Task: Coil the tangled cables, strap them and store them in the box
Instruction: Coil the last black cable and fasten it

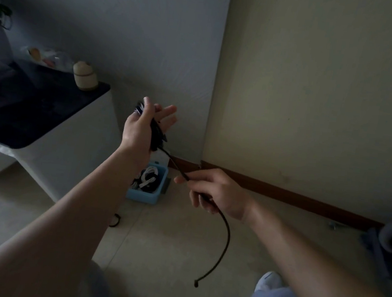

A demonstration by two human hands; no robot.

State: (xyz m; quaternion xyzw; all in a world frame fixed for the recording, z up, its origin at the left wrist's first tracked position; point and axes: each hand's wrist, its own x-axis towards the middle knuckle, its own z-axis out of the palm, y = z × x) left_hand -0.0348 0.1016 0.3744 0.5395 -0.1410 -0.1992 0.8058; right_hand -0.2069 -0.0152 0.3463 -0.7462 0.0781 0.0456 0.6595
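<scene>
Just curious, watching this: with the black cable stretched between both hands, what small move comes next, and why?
Probably the right hand should lay one more loop onto the coil the left hand holds. The black cable isn't fully wound: a tail hangs below the right hand toward the floor, so strapping and the blue box can wait.

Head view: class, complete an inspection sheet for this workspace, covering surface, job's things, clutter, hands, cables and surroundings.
Surface: pale tiled floor.
Job's things: blue box on the floor, holding white and black coiled cables.
Clutter: small black loop on the floor.
Hands: left hand holds the coiled part of the black cable; right hand grips its tail.
Cables: black cable runs between the hands, free end hanging.
Surroundings: white cabinet, jar on top, wall corner.
</scene>
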